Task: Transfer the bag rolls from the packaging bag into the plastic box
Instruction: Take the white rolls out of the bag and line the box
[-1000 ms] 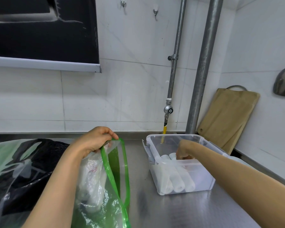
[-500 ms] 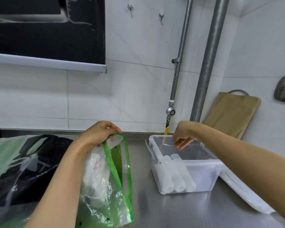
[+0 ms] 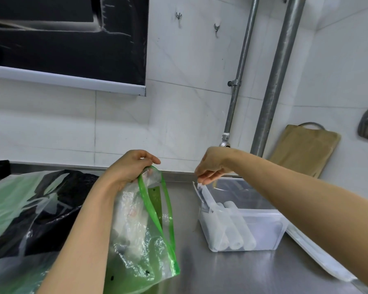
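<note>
Right hand (image 3: 212,169) hangs empty, fingers loosely curled, above the plastic box (image 3: 261,217) where three bag rolls (image 3: 234,230) lie, while the left hand (image 3: 132,168) pinches the packaging bag (image 3: 140,230) mouth open to its left

No legible text, labels, brands or numbers found. Small dark marks on the green packaging bag (image 3: 149,247): too small to read.

There are three bag rolls (image 3: 232,232) in one plastic box (image 3: 263,234), one packaging bag (image 3: 140,234), two pipes (image 3: 272,81) and two wall hooks (image 3: 179,15).
</note>
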A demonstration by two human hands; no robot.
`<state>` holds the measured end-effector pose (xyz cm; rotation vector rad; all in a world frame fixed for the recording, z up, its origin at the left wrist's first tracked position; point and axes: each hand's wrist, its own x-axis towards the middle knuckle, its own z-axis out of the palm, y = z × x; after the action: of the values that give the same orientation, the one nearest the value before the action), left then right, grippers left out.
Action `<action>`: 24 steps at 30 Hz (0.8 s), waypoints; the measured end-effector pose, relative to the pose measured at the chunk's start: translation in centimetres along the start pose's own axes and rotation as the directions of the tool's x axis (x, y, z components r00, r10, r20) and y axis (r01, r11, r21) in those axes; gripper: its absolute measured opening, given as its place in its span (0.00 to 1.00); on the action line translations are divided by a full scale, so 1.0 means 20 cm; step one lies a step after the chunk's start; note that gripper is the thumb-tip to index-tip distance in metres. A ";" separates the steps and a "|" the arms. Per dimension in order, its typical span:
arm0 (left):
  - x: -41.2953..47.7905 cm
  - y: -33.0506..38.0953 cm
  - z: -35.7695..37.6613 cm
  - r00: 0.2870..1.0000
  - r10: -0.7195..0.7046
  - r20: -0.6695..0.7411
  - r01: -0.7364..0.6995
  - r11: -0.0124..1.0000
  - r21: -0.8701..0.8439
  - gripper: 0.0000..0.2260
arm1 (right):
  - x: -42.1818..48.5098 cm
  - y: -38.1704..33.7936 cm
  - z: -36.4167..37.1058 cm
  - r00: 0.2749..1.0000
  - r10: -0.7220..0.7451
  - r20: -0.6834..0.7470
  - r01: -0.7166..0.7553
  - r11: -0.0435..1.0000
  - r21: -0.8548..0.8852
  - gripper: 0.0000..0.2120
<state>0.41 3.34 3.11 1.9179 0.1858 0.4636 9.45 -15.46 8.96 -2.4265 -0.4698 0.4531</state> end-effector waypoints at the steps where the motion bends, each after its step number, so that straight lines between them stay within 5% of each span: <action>1: 0.00 0.00 -0.01 1.000 0.001 0.000 -0.001 1.000 0.000 0.12 | 0.00 -0.02 0.03 1.000 -0.011 0.011 0.011 1.000 -0.005 0.10; 12: -0.03 0.00 -0.08 0.997 0.051 -0.056 -0.056 0.996 -0.075 0.12 | 0.05 -0.14 0.42 0.978 -0.013 0.207 0.010 1.000 0.016 0.04; 24: -0.03 0.01 -0.10 0.996 0.054 -0.067 -0.061 0.993 -0.097 0.09 | -0.01 -0.23 0.67 0.964 -0.034 0.263 0.021 0.998 0.051 0.13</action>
<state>-1.00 4.77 3.73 1.8161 0.1472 0.5640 2.61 -5.40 1.83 -2.3203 -0.5974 0.7725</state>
